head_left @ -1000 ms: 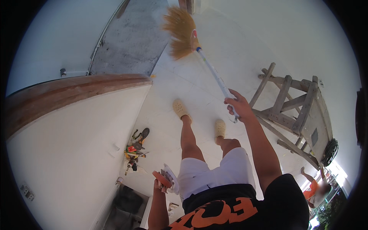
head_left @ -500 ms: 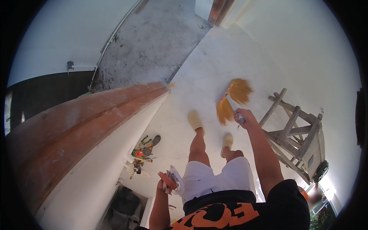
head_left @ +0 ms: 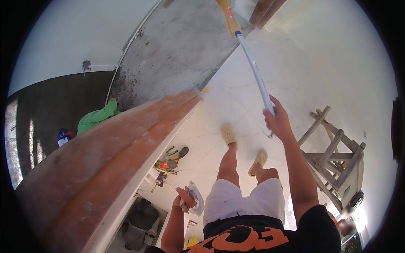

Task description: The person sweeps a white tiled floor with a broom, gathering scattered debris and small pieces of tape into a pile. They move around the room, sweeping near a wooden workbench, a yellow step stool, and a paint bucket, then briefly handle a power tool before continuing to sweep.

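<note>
My right hand point(head_left: 279, 122) is closed around the white handle of a broom point(head_left: 255, 69), near its end. The handle reaches away toward the far side, and its yellow-brown bristles point(head_left: 223, 5) are partly cut off by the upper edge. Low beside my left thigh, my left hand point(head_left: 177, 204) grips a tool point(head_left: 193, 197) with a reddish-brown bar and a pale flat part. Its exact kind is not plain. Several of the left fingers are hidden behind it.
A reddish-brown wooden frame point(head_left: 126, 147) tops the wall on my left. Beyond it crouches a person in a green sleeve point(head_left: 96, 118). Tools point(head_left: 166, 163) lie by the wall. A wooden trestle point(head_left: 333, 157) stands at right. Rough grey floor point(head_left: 181, 46) meets pale tiles.
The broom has swung forward and away, from near my feet to the upper edge. The person in green has come into view at left. My left hand still grips its tool.
</note>
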`<state>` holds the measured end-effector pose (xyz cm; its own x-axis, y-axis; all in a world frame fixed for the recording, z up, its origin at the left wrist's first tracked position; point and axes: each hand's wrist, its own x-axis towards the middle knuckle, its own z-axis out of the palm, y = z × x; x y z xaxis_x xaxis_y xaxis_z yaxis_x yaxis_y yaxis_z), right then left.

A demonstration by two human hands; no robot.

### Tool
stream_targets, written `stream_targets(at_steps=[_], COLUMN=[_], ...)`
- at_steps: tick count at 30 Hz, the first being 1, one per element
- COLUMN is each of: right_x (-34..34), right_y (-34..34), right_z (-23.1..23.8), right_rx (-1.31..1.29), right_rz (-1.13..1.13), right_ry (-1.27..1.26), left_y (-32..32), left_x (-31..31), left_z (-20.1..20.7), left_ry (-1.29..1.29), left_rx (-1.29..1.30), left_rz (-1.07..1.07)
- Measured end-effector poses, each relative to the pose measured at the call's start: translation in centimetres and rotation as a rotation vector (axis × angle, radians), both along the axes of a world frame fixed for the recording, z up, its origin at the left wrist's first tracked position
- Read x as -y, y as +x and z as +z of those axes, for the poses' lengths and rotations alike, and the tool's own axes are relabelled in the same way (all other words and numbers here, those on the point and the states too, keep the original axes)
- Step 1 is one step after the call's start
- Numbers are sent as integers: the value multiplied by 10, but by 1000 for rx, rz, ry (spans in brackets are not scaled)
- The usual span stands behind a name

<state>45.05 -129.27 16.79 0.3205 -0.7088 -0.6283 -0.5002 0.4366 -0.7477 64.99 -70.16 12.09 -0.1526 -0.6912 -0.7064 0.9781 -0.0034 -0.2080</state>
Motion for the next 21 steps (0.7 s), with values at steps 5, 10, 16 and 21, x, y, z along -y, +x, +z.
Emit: stream_targets(at_steps=[5,10,16,21], right_x=[-68,-76,-88,-76], right_y=[-98,-127,-105,-78], right_z=[134,152,11,-74], right_rx=[-85,-85,-108,-162], right_rz=[49,169,487,314], right_ry=[296,671,622,463], left_y=[-13,-16,-24,-58], left_x=[28,49,65,112], left_z=[2,-8,18,53], left_ry=[-124,-110,-89,-342], left_rx=[-213,-64,109,86], left_rz=[93,-88,-98,51])
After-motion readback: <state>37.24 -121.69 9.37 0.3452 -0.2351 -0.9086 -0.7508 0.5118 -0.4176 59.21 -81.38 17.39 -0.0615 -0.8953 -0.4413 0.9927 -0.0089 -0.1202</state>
